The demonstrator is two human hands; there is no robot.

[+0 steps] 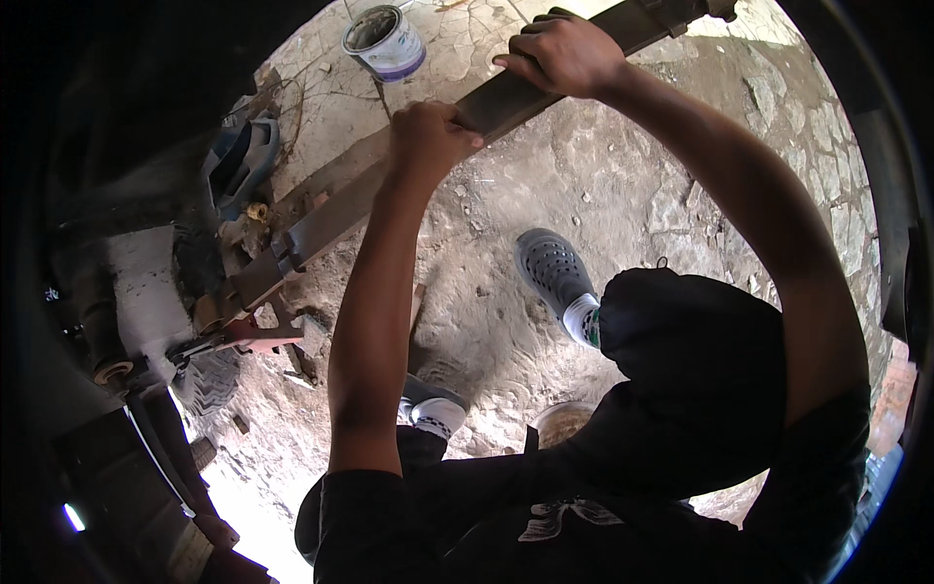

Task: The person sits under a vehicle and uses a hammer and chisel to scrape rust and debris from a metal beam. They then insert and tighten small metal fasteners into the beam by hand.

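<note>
A long dark metal leaf spring (506, 101) with clamp bands slants from the lower left to the top right. My left hand (426, 138) is closed around its middle, the thumb lying along the near edge. Farther up and to the right, my right hand (564, 54) grips the same spring with its fingers curled over the far side. The lower left end of the spring reaches in among dark metal parts, where I cannot make out exactly how it rests.
A white and purple paint can (383, 45) stands beyond the spring. At the left lie a grey-blue container (243, 167), a red metal piece (265, 335) and a tire (206, 380). My feet in grey clogs (551, 271) are on the rough, dusty floor (623, 185).
</note>
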